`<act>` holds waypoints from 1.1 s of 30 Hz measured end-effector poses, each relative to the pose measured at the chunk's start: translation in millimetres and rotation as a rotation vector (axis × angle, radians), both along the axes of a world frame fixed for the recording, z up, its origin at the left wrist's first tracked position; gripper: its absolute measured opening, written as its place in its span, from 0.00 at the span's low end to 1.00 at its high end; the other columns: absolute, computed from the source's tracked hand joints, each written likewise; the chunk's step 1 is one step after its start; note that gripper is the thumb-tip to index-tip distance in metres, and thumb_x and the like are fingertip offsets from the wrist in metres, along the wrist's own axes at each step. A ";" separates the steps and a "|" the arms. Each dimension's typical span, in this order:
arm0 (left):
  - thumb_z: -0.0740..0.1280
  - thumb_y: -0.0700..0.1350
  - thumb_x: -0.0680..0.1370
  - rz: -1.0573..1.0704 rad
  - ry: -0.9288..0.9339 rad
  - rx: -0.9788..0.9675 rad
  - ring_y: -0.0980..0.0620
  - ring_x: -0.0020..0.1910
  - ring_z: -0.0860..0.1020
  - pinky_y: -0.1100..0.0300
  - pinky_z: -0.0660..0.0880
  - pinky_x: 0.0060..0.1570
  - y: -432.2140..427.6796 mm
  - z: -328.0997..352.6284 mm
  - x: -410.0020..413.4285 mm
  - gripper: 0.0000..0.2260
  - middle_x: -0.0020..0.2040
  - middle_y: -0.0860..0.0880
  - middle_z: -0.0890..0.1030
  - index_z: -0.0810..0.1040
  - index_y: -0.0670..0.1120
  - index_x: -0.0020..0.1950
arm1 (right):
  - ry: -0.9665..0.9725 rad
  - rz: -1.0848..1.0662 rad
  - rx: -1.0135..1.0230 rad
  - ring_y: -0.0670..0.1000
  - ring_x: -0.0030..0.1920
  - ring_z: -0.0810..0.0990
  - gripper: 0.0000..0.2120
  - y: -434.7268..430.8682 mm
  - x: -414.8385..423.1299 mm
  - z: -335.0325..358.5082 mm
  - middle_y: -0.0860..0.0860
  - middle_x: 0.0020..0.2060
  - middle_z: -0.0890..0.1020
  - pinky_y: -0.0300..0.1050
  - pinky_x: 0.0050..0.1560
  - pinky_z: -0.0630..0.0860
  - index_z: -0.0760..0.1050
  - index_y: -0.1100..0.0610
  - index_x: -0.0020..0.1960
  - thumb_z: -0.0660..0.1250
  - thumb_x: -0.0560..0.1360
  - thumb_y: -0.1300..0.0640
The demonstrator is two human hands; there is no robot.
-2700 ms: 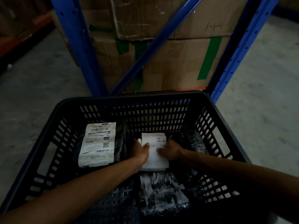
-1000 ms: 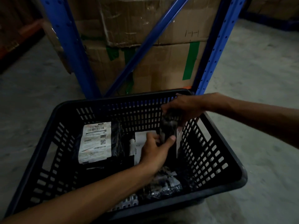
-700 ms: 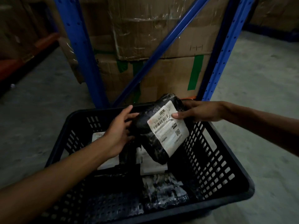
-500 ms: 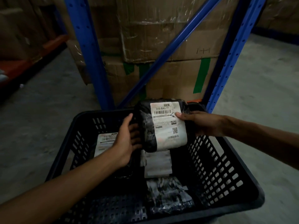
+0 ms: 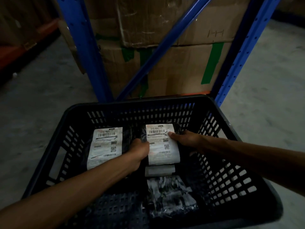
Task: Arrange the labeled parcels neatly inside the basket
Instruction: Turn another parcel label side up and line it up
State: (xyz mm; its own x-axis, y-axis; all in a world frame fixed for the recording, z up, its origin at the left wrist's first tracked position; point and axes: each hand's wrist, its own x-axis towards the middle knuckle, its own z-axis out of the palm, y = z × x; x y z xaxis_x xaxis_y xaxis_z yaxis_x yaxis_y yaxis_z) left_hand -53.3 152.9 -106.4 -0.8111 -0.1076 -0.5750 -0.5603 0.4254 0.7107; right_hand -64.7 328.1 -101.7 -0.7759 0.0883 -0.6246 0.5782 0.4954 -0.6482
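Note:
A black slatted basket (image 5: 231, 162) stands on the floor before me. Both hands hold a black parcel with a white label (image 5: 162, 142) low inside it, label up, at the middle back. My left hand (image 5: 140, 151) grips its left edge; my right hand (image 5: 183, 139) grips its right edge, thumb on the label. It lies over another white-labeled parcel (image 5: 159, 171), of which only a strip shows. A second black labeled parcel (image 5: 105, 144) lies at the left. A shiny black parcel (image 5: 168, 194) lies label hidden at the front.
Behind the basket rises blue shelving (image 5: 79, 38) with a diagonal brace. Taped cardboard boxes (image 5: 173, 63) are stacked on its lowest level. Grey concrete floor (image 5: 272, 96) lies right and left of the basket. Orange racking (image 5: 21, 47) runs along the far left.
The parcel that both hands held above the basket's back rim has come down into the basket, over the middle labeled parcel. Both hands went down with it.

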 end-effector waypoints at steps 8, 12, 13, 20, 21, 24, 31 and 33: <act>0.58 0.32 0.80 -0.065 -0.097 0.076 0.40 0.66 0.75 0.55 0.74 0.54 6.7 -1.0 2.3 0.19 0.66 0.40 0.77 0.73 0.39 0.70 | -0.189 0.093 0.021 0.62 0.69 0.71 0.28 -21.0 -0.7 -11.1 0.59 0.72 0.69 0.54 0.61 0.75 0.63 0.59 0.75 0.55 0.81 0.43; 0.61 0.38 0.80 -0.181 -0.033 0.013 0.43 0.70 0.70 0.61 0.67 0.51 -4.7 3.6 23.1 0.30 0.74 0.44 0.68 0.53 0.41 0.80 | -0.099 0.262 0.261 0.62 0.66 0.74 0.29 -6.0 1.6 -11.1 0.58 0.71 0.71 0.56 0.61 0.76 0.65 0.56 0.74 0.61 0.78 0.42; 0.62 0.40 0.80 -0.263 -0.044 0.006 0.45 0.70 0.70 0.62 0.67 0.51 -9.8 1.0 30.0 0.36 0.77 0.46 0.64 0.43 0.44 0.81 | -0.001 0.399 0.368 0.60 0.67 0.73 0.30 -1.5 7.3 -7.1 0.58 0.71 0.71 0.53 0.65 0.74 0.63 0.58 0.75 0.62 0.78 0.44; 0.64 0.46 0.79 -1.165 0.131 -0.391 0.48 0.80 0.36 0.59 0.44 0.78 -42.9 -8.6 91.5 0.42 0.81 0.44 0.35 0.36 0.43 0.80 | 0.187 1.176 0.569 0.53 0.66 0.77 0.33 19.7 87.3 22.6 0.51 0.68 0.76 0.45 0.65 0.73 0.62 0.49 0.75 0.70 0.73 0.48; 0.63 0.45 0.80 -1.228 0.132 -0.396 0.48 0.80 0.37 0.61 0.42 0.77 -42.0 -7.6 95.8 0.40 0.81 0.44 0.36 0.36 0.42 0.80 | 0.149 1.203 0.538 0.53 0.68 0.75 0.33 20.1 94.3 18.0 0.51 0.70 0.74 0.45 0.67 0.72 0.62 0.48 0.76 0.69 0.74 0.46; 0.64 0.47 0.80 -1.292 -0.009 -0.403 0.47 0.81 0.46 0.61 0.50 0.78 -32.8 -3.6 91.5 0.42 0.82 0.43 0.42 0.36 0.41 0.80 | -0.052 1.139 0.439 0.52 0.75 0.66 0.36 20.8 100.8 3.7 0.49 0.76 0.65 0.47 0.75 0.63 0.55 0.47 0.78 0.64 0.76 0.41; 0.71 0.48 0.75 -1.074 -0.157 -0.403 0.47 0.75 0.66 0.61 0.66 0.72 -18.5 -22.2 91.7 0.40 0.78 0.44 0.63 0.52 0.43 0.81 | -0.333 0.605 0.203 0.51 0.55 0.79 0.42 5.2 108.3 -5.7 0.51 0.65 0.75 0.43 0.52 0.77 0.54 0.52 0.79 0.74 0.71 0.55; 0.72 0.46 0.74 -1.025 -0.129 -0.412 0.48 0.67 0.76 0.59 0.74 0.66 -16.3 -22.4 93.9 0.29 0.67 0.46 0.76 0.68 0.44 0.73 | -0.298 0.598 0.244 0.54 0.63 0.78 0.40 2.4 108.3 -5.2 0.52 0.68 0.75 0.46 0.63 0.77 0.58 0.53 0.77 0.74 0.71 0.59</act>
State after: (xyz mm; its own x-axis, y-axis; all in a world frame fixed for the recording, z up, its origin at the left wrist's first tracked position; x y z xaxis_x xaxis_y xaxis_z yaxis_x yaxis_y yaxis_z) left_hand 40.7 136.6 -128.7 -0.5622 0.3775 -0.7358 0.1328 0.9194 0.3703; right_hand 43.6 330.5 -106.9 -0.5341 -0.1349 -0.8346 0.2970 0.8943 -0.3346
